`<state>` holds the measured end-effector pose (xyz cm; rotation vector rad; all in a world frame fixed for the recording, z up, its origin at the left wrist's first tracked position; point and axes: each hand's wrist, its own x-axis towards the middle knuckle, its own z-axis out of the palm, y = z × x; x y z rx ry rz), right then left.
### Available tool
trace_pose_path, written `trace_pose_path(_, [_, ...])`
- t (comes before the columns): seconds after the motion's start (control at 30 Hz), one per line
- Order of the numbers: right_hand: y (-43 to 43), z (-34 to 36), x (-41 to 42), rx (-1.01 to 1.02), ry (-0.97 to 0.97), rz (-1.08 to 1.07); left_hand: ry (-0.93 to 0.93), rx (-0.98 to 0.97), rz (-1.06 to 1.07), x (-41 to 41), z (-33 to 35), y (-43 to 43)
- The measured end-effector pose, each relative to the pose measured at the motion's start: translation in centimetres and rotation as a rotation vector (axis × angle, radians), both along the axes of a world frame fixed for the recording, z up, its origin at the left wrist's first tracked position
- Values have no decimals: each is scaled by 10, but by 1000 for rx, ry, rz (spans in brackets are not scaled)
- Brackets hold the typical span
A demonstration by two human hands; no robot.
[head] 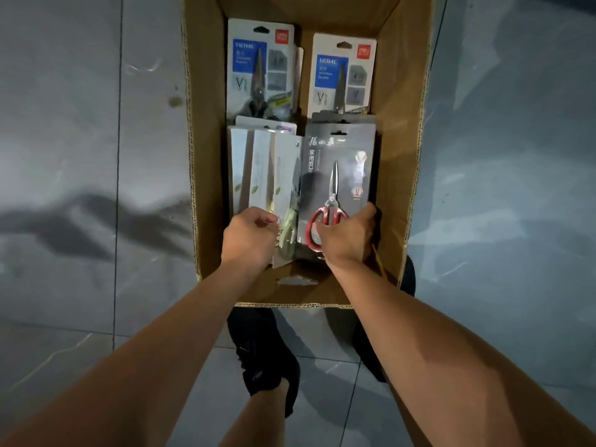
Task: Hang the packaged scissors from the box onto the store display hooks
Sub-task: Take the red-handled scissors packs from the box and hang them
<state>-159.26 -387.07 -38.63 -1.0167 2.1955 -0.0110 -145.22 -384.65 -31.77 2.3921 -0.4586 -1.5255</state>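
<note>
An open cardboard box (206, 156) sits on the floor below me, filled with packaged scissors. My right hand (346, 237) grips the lower end of a dark grey pack with red-handled scissors (335, 175). My left hand (250, 235) is closed on the bottom of a row of white packs (261, 169) standing side by side at the box's near left. Two white-and-blue packs (261, 66) (342, 75) lie at the far end of the box. No display hooks are in view.
Glossy grey floor tiles (80, 156) surround the box on both sides. My black shoes (267, 356) stand just behind the box's near wall, which has a cut-out handle hole (295, 280).
</note>
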Motion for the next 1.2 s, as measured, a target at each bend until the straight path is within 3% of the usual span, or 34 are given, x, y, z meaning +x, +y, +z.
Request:
trace_pose_path(0.17, [-21, 52, -10, 112, -42, 56, -12, 39, -75, 3, 23, -24])
trace_pose_path(0.37, [-27, 157, -29, -33, -159, 239, 43, 88, -138, -9, 37, -47])
trace_pose_path(0.57, [-37, 229, -78, -228, -231, 102, 102, 159, -65, -31, 22, -47])
trace_pose_path(0.93, [-21, 198, -122, -255, -547, -59, 28, 177, -147, -80, -47, -54])
trace_pose_path(1.1, [-23, 191, -121, -290, -615, -100, -66, 130, 14, -88, -47, -55])
trace_pose_path(1.2, [-28, 192, -118, -280, -598, -104, 80, 96, 73, -87, -43, -53])
